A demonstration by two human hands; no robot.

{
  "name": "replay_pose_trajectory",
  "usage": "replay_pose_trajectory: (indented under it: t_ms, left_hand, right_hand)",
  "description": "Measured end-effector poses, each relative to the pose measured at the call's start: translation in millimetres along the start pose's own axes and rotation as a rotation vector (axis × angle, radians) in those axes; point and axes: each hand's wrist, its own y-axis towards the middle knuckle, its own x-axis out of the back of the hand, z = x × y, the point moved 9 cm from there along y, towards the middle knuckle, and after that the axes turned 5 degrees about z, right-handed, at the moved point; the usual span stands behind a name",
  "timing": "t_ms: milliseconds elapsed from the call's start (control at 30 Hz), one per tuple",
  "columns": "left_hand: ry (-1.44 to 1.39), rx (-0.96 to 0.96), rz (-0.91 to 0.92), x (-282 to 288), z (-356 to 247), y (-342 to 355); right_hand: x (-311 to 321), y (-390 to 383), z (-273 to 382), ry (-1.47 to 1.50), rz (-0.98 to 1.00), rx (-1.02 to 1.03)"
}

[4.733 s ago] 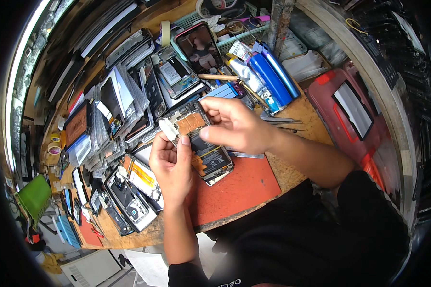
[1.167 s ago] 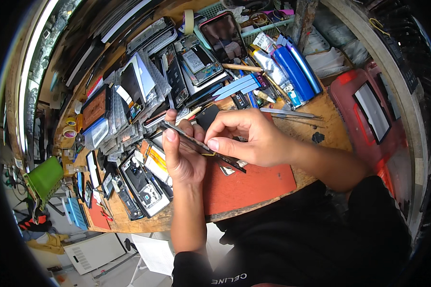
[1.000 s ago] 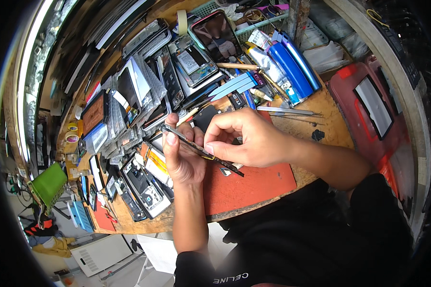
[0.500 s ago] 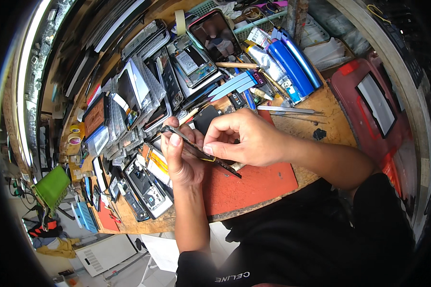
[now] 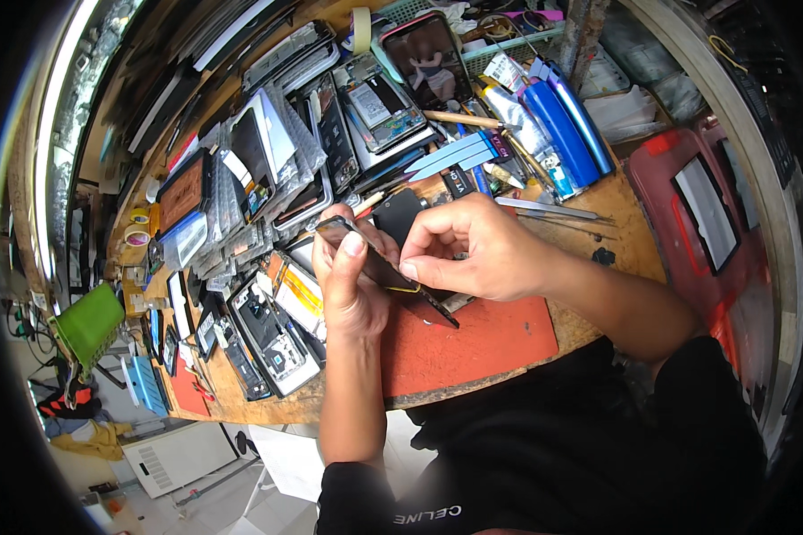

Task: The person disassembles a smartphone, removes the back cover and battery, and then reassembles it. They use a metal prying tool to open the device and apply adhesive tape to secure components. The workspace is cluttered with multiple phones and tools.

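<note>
My left hand is closed around a thin dark phone, its thumb lying along the near face. The phone is tilted, with its lower corner pointing down and right over an orange-red mat. A thin yellow strip shows along its edge. On the phone's right side, my right hand has thumb and index finger pinched together at the edge. Whatever sits between those fingertips is too small or hidden to make out. Behind the hands, a flat black panel lies partly covered.
Opened phones crowd the bench at left, and phone parts in bubble wrap lie farther back. Tweezers rest right of my right hand, near blue cylinders. A red-lidded case stands at the right. A green bin hangs at far left.
The view has shifted slightly, so the bench items sit a little to the right and lower. The phone's dark face has turned more into view. Both hands keep their hold.
</note>
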Motion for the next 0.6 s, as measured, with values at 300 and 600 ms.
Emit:
replay_pose_trajectory:
  t_ms: [300, 600]
  left_hand:
    - [-0.019, 0.054, -0.041, 1.1, 5.0, 0.3]
    - [-0.020, 0.035, 0.007, -5.8, 0.7, 5.3]
  right_hand:
    - [4.1, -2.4, -2.5, -0.018, -0.009, -0.101]
    - [6.6, -1.6, 0.0, -0.089, -0.027, -0.087]
